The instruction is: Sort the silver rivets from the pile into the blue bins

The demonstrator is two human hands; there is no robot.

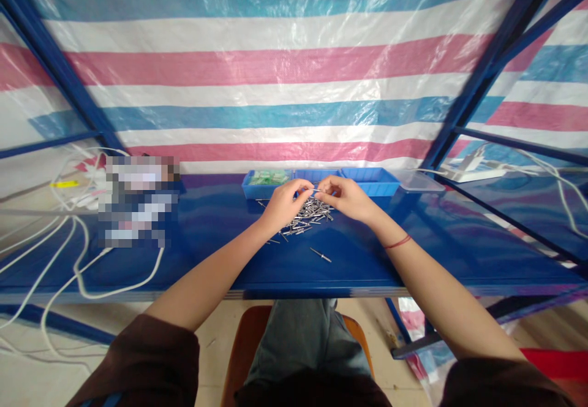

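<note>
Above a heap of silver pop rivets (313, 210) on the blue table, my two hands meet fingertip to fingertip. My left hand (288, 201) is closed in a pinch, and so is my right hand (345, 198). A thin metal pop rivet (315, 190) spans the small gap between the fingertips, with its ends partly hidden by the fingers. One loose rivet (320, 255) lies apart, nearer the front edge. Just behind the hands stands a row of blue bins (390, 187); the left compartment contains pale green pieces (269, 177), too small to name.
A clear plastic lid (422, 180) lies right of the bins. White cables (82, 266) and a blurred-out area (138, 205) occupy the table's left side. A white power strip (468, 168) is at the far right. Blue frame posts (482, 76) and striped sheeting (275, 70) enclose the table.
</note>
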